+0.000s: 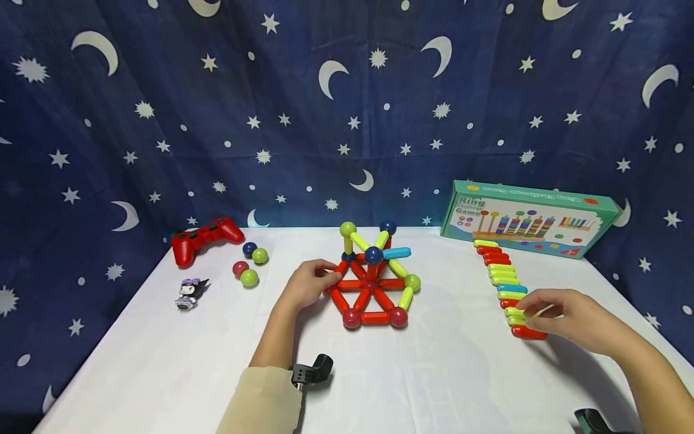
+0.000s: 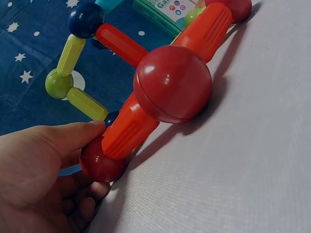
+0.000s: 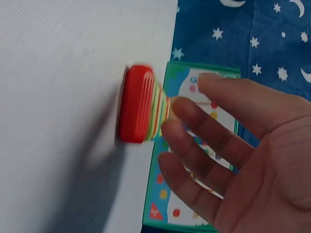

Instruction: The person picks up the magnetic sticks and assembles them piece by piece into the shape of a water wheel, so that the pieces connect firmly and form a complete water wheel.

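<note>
Fingers (image 3: 194, 155) of my right hand (image 1: 569, 314) are loosely bent and parted, visibly holding nothing, over the near part of the stick row (image 1: 502, 273). My left hand (image 1: 309, 284) grips a red ball (image 2: 99, 164) on the left side of the frame (image 1: 370, 282), mid-bench. I advise a light hold there, and a pinch at one stick's middle, clear of its neighbours. Right-hand contact cannot be confirmed: several stick ends are screened. The frame's rear joints partly hide one another.
</note>
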The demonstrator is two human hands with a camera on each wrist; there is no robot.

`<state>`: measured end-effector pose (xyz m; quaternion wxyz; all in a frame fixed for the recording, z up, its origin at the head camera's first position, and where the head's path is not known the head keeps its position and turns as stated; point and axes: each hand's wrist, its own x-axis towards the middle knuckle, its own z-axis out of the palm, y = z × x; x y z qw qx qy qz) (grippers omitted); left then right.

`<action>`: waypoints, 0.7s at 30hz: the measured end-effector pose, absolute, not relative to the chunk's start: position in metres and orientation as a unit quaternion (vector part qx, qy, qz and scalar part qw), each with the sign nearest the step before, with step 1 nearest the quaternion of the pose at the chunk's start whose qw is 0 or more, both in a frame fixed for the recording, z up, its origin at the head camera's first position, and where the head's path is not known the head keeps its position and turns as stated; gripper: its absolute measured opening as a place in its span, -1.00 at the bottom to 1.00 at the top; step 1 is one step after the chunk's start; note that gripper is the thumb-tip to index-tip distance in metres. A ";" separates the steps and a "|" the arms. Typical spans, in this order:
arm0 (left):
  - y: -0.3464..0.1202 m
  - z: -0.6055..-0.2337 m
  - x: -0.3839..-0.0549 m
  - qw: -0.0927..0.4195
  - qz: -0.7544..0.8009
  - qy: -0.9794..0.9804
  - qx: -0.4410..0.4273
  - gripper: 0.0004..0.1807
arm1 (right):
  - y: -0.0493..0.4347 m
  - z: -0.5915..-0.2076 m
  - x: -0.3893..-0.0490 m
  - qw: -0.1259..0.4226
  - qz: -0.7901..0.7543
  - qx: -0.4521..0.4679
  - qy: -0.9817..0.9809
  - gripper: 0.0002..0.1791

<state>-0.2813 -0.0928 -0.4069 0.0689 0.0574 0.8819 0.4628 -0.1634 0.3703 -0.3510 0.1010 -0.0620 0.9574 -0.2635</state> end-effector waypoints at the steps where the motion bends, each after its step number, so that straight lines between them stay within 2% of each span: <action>1: -0.092 -0.407 -0.281 0.068 0.463 0.882 0.057 -0.64 | 0.374 -0.352 -0.161 0.098 -0.261 -0.058 0.959 -0.74; 6: -0.091 -0.408 -0.282 0.069 0.462 0.882 0.057 -0.65 | 0.380 -0.359 -0.156 0.099 -0.235 -0.053 0.965 -0.75; 21: -0.092 -0.407 -0.279 0.060 0.462 0.883 0.063 -0.64 | 0.362 -0.370 -0.161 0.199 -0.174 -0.021 0.964 -0.70</action>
